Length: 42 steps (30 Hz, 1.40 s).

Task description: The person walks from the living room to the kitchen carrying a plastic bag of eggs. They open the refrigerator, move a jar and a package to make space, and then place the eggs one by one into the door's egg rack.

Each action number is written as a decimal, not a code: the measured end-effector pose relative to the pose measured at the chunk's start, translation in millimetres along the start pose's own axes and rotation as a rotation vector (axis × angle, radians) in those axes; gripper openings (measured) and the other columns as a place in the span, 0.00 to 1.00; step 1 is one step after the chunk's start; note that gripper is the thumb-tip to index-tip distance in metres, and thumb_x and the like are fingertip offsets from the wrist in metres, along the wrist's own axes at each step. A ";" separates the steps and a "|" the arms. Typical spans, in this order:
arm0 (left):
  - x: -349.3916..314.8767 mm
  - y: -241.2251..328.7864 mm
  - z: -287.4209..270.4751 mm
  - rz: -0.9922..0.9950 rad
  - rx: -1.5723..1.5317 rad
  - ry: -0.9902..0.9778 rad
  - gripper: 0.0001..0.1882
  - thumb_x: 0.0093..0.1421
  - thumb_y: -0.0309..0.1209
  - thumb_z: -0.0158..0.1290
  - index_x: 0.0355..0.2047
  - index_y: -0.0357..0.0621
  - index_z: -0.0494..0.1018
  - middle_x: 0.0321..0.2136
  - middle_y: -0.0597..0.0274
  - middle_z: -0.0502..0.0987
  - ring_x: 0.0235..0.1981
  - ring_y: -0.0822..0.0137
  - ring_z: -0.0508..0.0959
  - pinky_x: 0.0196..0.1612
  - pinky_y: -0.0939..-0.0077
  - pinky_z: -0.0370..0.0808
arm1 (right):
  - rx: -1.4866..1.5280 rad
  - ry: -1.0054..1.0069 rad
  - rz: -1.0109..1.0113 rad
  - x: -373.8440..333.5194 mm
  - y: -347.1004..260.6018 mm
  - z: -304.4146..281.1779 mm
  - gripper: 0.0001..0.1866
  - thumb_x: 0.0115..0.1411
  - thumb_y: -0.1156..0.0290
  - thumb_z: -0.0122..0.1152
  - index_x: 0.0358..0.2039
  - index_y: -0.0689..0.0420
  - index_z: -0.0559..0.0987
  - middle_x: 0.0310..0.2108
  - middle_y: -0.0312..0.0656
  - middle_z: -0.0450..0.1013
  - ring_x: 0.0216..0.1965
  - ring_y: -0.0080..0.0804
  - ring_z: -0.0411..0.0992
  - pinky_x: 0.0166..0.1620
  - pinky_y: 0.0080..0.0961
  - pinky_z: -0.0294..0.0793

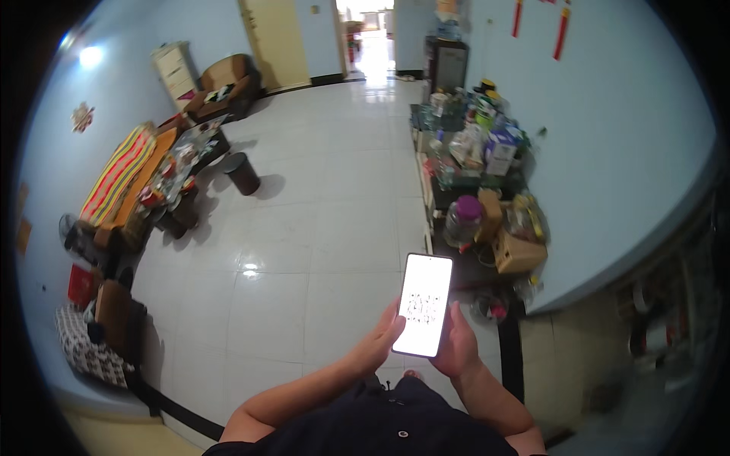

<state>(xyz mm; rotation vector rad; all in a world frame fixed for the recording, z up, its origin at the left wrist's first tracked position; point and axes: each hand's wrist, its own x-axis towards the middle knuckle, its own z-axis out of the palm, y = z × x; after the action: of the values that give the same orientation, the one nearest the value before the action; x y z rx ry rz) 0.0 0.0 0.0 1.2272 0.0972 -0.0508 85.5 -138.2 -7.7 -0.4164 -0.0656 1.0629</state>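
A smartphone (423, 338) with a bright white screen and a dark square code on it is held upright in front of my body. My left hand (380, 338) grips its left edge, the thumb lying against the side of the screen. On the opposite edge my right hand (458, 346) is closed round the lower part, its thumb along the side. The fingers of both hands behind the phone are hidden.
To the right, a low cabinet carries bottles, bags, a purple-lidded jar (464, 220) and a cardboard box (519, 252). A dark bin (242, 174) stands on the tiled floor (342, 228). Leftward are a cluttered table (182, 163), a striped sofa (122, 171) and an armchair (226, 85).
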 end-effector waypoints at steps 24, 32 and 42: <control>84.1 128.4 -345.4 0.035 -0.110 0.515 0.30 0.67 0.46 0.32 0.62 0.40 0.47 0.55 0.52 0.59 0.57 0.62 0.61 0.58 0.67 0.60 | 0.089 -0.198 0.476 442.5 32.0 104.3 0.33 0.59 0.54 0.36 0.59 0.64 0.56 0.57 0.56 0.58 0.56 0.48 0.61 0.55 0.41 0.65; 153.0 127.7 -478.5 -0.247 -0.086 0.338 0.26 0.65 0.45 0.39 0.58 0.44 0.57 0.49 0.59 0.68 0.51 0.67 0.68 0.53 0.70 0.65 | 0.119 -0.110 0.511 568.1 19.0 115.4 0.32 0.62 0.53 0.36 0.60 0.63 0.55 0.59 0.55 0.55 0.60 0.48 0.55 0.58 0.52 0.59; 332.5 223.4 -624.8 -0.025 -0.174 0.363 0.25 0.66 0.44 0.37 0.58 0.44 0.58 0.51 0.59 0.67 0.53 0.67 0.66 0.55 0.69 0.64 | -0.008 -0.223 0.624 779.7 -59.5 106.1 0.47 0.57 0.33 0.25 0.61 0.64 0.51 0.61 0.55 0.52 0.62 0.47 0.52 0.60 0.54 0.52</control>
<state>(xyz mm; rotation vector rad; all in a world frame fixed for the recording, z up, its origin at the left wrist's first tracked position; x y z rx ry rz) 321.7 668.0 -32.8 1.0508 0.4247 0.1573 492.2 538.0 -2.3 -0.3284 -0.1441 1.7237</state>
